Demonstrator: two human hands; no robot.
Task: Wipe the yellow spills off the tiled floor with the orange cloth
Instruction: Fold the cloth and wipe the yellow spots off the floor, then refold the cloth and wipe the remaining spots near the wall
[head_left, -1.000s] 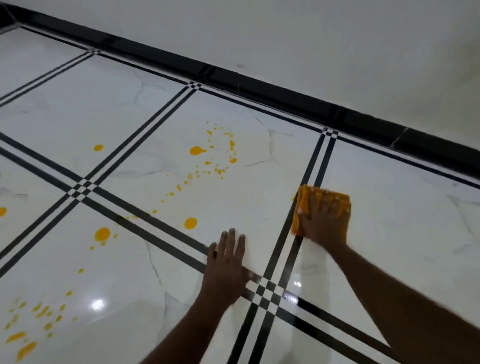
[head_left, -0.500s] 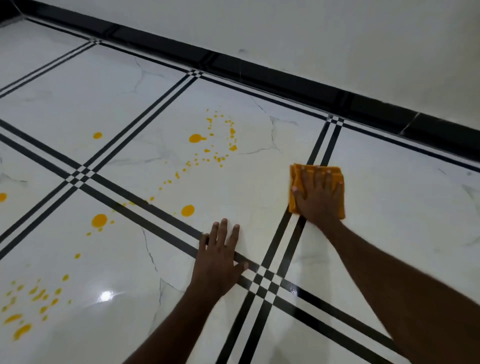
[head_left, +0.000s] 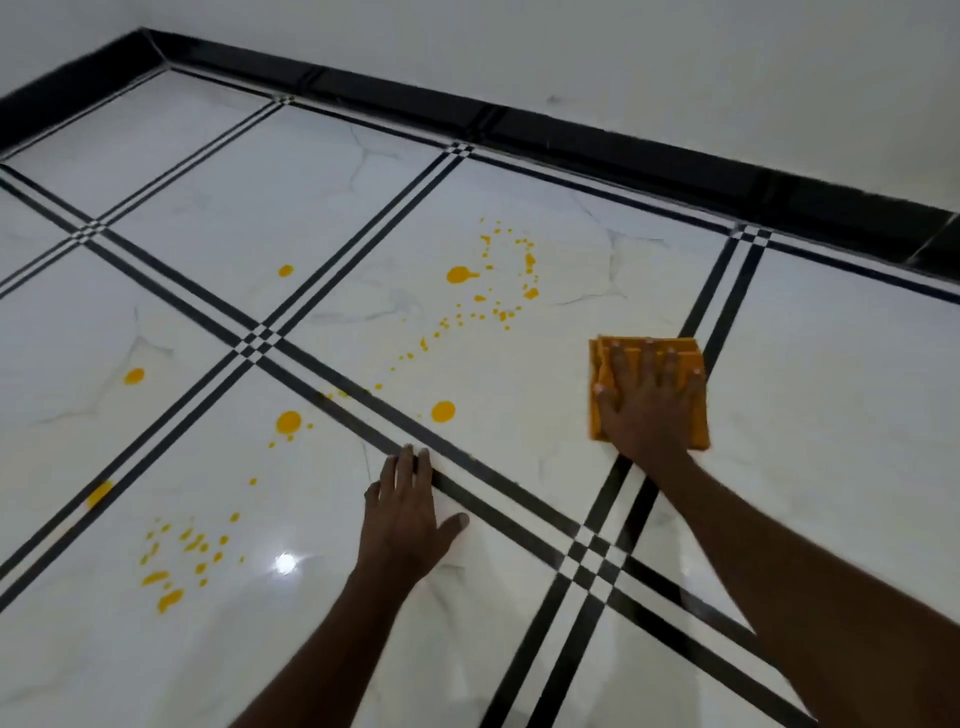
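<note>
My right hand (head_left: 647, 405) lies flat with spread fingers on the folded orange cloth (head_left: 698, 431), pressing it to the white tiled floor (head_left: 831, 415) just left of a black stripe. My left hand (head_left: 408, 514) rests palm-down on the floor, fingers apart, holding nothing. Yellow spills dot the tiles to the left of the cloth: a spatter of drops (head_left: 498, 291), a round blob (head_left: 443, 411) near the cloth, another blob (head_left: 289, 422), and a cluster of streaks (head_left: 176, 561) at the lower left. Single drops (head_left: 134, 376) lie farther left.
Black double stripes (head_left: 332, 374) cross the glossy floor in a grid. A black skirting (head_left: 623, 150) runs along the white wall behind and turns the corner at the top left. A light glare (head_left: 284, 563) shines beside my left wrist.
My right hand has slid the cloth left across the black stripe onto the spill tile. My left hand shifted left along the floor. The view has swung left, showing more spills.
</note>
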